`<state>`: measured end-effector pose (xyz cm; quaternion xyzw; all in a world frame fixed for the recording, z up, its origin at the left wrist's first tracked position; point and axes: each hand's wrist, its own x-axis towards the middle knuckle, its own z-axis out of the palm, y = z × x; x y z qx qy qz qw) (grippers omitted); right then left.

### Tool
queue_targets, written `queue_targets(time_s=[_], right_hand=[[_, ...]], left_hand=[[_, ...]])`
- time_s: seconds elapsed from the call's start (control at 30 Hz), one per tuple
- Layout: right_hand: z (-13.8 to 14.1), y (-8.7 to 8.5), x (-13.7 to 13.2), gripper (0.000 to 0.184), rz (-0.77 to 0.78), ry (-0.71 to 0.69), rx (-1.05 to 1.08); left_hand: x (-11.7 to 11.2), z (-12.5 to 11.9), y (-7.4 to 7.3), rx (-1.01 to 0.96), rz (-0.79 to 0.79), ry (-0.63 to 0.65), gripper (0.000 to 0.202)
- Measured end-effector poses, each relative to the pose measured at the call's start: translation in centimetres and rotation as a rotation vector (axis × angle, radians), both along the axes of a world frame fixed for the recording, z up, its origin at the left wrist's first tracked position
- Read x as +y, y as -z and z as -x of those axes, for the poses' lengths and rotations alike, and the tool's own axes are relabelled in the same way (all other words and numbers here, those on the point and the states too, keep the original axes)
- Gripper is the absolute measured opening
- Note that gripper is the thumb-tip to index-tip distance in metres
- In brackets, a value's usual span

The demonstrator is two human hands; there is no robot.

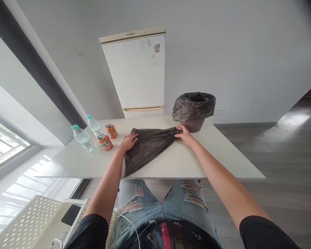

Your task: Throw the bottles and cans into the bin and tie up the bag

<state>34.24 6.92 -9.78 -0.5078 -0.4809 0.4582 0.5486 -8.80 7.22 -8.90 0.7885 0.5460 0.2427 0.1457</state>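
A dark plastic bag (151, 147) lies on the white table, folded into a rough triangle with one tip at the front edge. My left hand (130, 141) rests flat on its upper left corner, fingers stretched out. At the upper right corner, my right hand (184, 135) has its thumb and fingers closed on the gathered plastic. Just behind my right hand stands a trash bin (191, 125), lined with a black bag (194, 106) folded over its rim. To the left of my left hand are two orange cans, a nearer one (105, 142) and a farther one (111, 131).
Two clear bottles with teal caps, one nearer (84, 139) and one farther (94, 125), stand on the table's (223, 160) left side. A fridge (142, 72) is behind the table. Lower left, a white perforated cart (33, 221) holds a phone (71, 214).
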Motion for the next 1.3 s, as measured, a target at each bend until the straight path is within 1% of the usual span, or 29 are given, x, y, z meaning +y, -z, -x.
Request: queue_targets(time_s=[0.07,0.2,0.27,0.4,0.53,0.6,0.67,0.73,0.8,0.9,0.93,1.0,1.07,1.13,1.2,1.23,1.3], right_hand=[[0.0,0.0,0.2,0.061,0.021,0.052,-0.011],[0.2,-0.2,0.3,0.032,0.076,0.097,-0.050],[0.4,-0.4,0.1,0.023,0.100,0.112,-0.067],[0.8,-0.6,-0.4,0.026,0.112,0.129,-0.030],[1.3,-1.3,-0.9,0.032,0.072,0.082,0.162],[1.6,-1.8,-1.0,0.032,0.051,0.033,0.272],[2.0,-2.3,-1.0,0.027,0.048,-0.012,0.358],[2.3,-2.6,-0.9,0.022,0.064,-0.038,0.416],[2.5,-2.5,-0.7,0.017,0.087,-0.035,0.451],[2.7,-1.9,-0.5,0.004,0.122,0.012,0.463],[2.8,-1.7,-0.5,0.003,0.135,0.028,0.456],[3.0,-1.3,-0.5,0.007,0.161,0.051,0.432],[3.1,-1.3,-0.5,0.007,0.179,0.068,0.403],[3.1,-1.7,-0.5,0.006,0.178,0.090,0.385],[2.9,-2.6,-0.5,0.005,0.161,0.119,0.379],[2.6,-3.2,-0.7,0.004,0.147,0.134,0.379],[1.9,-4.3,-1.3,0.004,0.106,0.159,0.378]], left_hand=[[0.4,0.7,0.7,0.015,-0.015,-0.047,0.052],[0.9,1.1,1.7,-0.007,-0.020,-0.066,0.050],[1.0,0.9,2.0,-0.043,-0.026,-0.070,0.048],[1.1,0.8,2.0,-0.172,-0.060,-0.087,0.046],[1.1,1.1,1.1,-0.359,-0.134,-0.098,0.045],[1.1,1.2,0.7,-0.468,-0.187,-0.118,0.051],[1.1,1.1,0.4,-0.572,-0.223,-0.131,0.061],[1.1,0.8,0.3,-0.650,-0.215,-0.104,0.069],[1.0,0.3,0.3,-0.687,-0.173,-0.044,0.072],[0.7,-0.2,0.2,-0.674,-0.115,0.036,0.074],[0.5,-0.3,0.1,-0.656,-0.106,0.053,0.074],[0.1,-0.7,-0.2,-0.602,-0.104,0.071,0.074],[-0.5,-1.4,-0.5,-0.526,-0.126,0.068,0.075],[-1.4,-2.6,-0.9,-0.428,-0.170,0.061,0.071],[-2.3,-4.2,-1.0,-0.317,-0.211,0.079,0.057],[-2.7,-5.0,-1.0,-0.261,-0.222,0.101,0.053],[-3.3,-6.4,-0.9,-0.153,-0.221,0.158,0.052]])
